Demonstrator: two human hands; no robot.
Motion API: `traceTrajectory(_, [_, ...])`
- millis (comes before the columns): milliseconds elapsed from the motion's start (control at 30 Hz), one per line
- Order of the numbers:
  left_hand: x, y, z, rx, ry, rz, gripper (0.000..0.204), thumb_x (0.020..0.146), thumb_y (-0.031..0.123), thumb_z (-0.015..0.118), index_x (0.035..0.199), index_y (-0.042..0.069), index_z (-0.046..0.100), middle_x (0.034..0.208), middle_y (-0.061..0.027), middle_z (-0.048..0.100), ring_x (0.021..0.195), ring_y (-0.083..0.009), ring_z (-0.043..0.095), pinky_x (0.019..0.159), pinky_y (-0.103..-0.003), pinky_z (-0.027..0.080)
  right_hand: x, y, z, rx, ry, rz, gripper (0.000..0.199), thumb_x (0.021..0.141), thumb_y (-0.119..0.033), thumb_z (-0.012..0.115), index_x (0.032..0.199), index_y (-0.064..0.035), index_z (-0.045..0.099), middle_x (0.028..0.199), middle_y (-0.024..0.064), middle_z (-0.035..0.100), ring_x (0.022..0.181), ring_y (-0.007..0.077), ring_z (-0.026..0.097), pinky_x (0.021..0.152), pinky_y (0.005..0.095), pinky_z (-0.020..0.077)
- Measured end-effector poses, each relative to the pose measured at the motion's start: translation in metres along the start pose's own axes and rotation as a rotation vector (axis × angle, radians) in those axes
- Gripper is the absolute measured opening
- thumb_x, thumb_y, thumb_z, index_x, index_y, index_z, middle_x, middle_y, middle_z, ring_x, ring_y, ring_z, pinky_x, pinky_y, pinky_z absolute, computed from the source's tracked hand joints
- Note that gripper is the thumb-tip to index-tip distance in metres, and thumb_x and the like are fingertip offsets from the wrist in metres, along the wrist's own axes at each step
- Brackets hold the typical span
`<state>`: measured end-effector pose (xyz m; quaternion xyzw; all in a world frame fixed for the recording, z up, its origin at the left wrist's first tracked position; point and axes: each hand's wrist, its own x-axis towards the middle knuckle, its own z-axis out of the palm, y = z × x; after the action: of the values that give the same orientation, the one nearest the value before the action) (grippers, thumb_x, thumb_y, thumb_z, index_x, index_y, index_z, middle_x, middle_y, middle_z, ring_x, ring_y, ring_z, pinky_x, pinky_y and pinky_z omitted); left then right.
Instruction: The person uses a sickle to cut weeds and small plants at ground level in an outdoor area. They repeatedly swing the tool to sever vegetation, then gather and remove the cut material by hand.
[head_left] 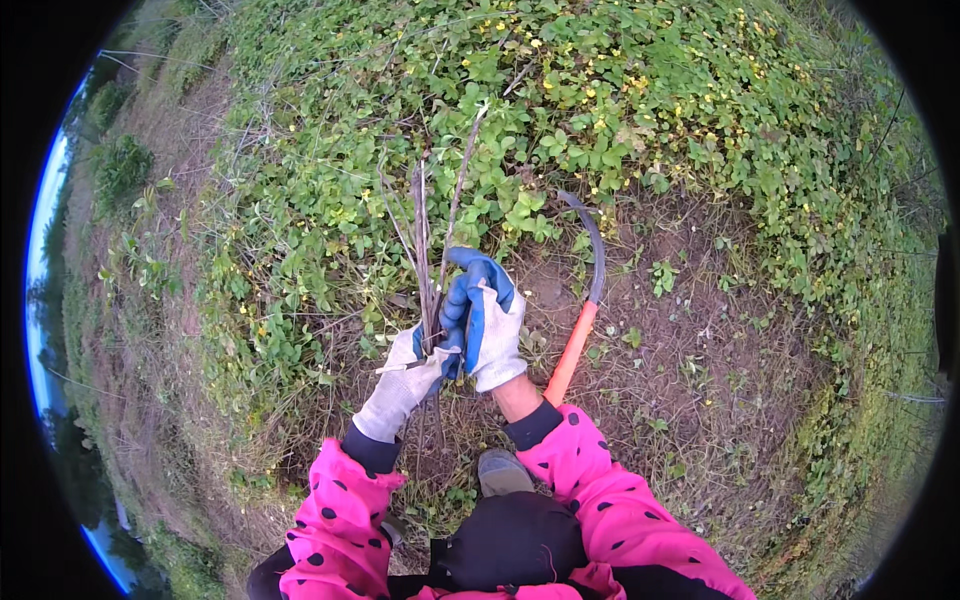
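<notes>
Both my hands wear white gloves with blue palms, below pink sleeves with black dots. My left hand (405, 380) is closed around a bunch of thin dry stalks (428, 225) that stick up over the green plants. My right hand (485, 320) sits right beside it, its blue fingers wrapped on the same bunch a little higher. A sickle (585, 300) with an orange handle and a dark curved blade lies on the bare soil just right of my right hand, held by neither hand.
Dense low green plants with small yellow flowers (560, 110) cover the ground ahead and to the right. Bare soil with dry grass (700, 370) lies to the right. My shoe (503, 472) shows below the hands. A dry grassy strip (130, 300) runs along the left.
</notes>
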<state>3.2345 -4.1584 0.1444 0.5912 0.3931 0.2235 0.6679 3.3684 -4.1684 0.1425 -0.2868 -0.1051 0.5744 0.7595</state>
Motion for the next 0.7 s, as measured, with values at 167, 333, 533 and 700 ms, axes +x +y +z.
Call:
traceTrajectory(167, [-0.030, 0.040, -0.065, 0.068, 0.101, -0.076, 0.030, 0.083, 0.021, 0.060, 0.105, 0.000, 0.057, 0.072, 0.0007, 0.054, 0.058, -0.0062, 0.048, 0.051, -0.021, 0.040, -0.031, -0.030, -0.081, -1.017, 0.149, -0.271, 0.040, 0.079, -0.010, 0.062, 0.117, -0.0028, 0.048, 0.086, 0.0043, 0.059, 0.070, 0.0137, 0.058, 0.066, 0.0263, 0.0488])
traceTrajectory(333, [-0.189, 0.093, -0.305, 0.263, 0.885, 0.023, 0.027, 0.085, 0.018, 0.058, 0.106, 0.001, 0.058, 0.075, -0.0010, 0.055, 0.054, -0.0063, 0.045, 0.050, -0.020, 0.038, -0.084, -0.052, -0.119, -1.854, 0.377, 0.069, 0.077, 0.072, -0.042, 0.068, 0.128, -0.0004, 0.034, 0.100, 0.0139, 0.053, 0.084, 0.0279, 0.057, 0.073, 0.0376, 0.0474])
traceTrajectory(533, [-0.300, 0.110, -0.338, 1.618, 1.311, -1.331, 0.087, 0.066, 0.043, 0.072, 0.135, 0.009, 0.030, 0.129, -0.0195, 0.042, 0.119, -0.0357, 0.040, 0.097, -0.043, 0.035, -0.091, -0.042, -0.139, -1.764, 0.530, -0.073, 0.094, 0.068, -0.023, 0.072, 0.138, -0.0037, 0.013, 0.116, 0.0216, 0.039, 0.109, 0.0367, 0.040, 0.092, 0.0420, 0.0358])
traceTrajectory(700, [-0.114, 0.104, -0.144, 1.479, 0.373, -0.240, 0.062, 0.071, 0.029, 0.066, 0.124, 0.008, 0.042, 0.117, -0.0162, 0.050, 0.109, -0.0318, 0.047, 0.092, -0.040, 0.038, -0.099, -0.085, -0.164, -0.077, 0.370, 0.363, 0.052, 0.081, 0.000, 0.057, 0.128, -0.0068, 0.037, 0.079, 0.0069, 0.055, 0.058, 0.0106, 0.052, 0.044, 0.0238, 0.0435])
